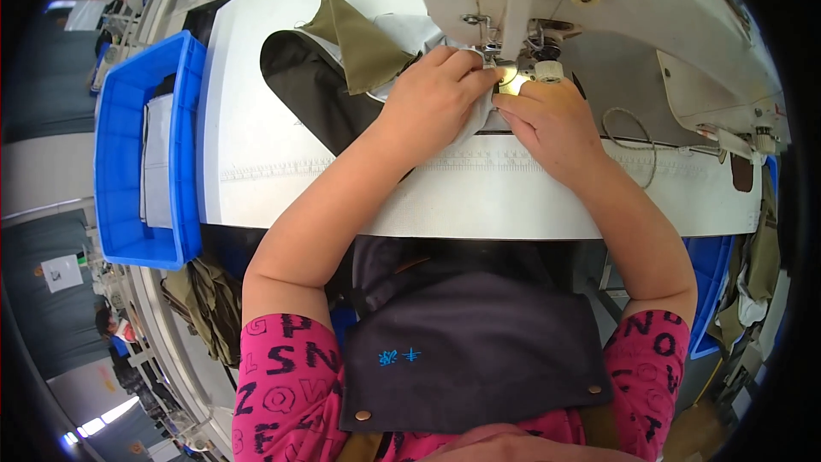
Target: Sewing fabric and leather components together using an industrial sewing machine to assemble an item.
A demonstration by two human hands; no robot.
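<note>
At the sewing machine, both of my hands are close to the lit needle area. My left hand has its fingers pressed together on a piece of fabric with a pale grey-white side, just left of the presser foot. Olive fabric and a dark piece spread out leftward from under that hand. My right hand is closed in a pinch at the right edge of the pale fabric, below the needle. Its fingertips partly hide what they grip.
A blue plastic bin with folded pale fabric stands at the table's left edge. Olive cloth hangs below it. A thin cord loops on the white tabletop at right. Another blue bin with fabric is at lower right.
</note>
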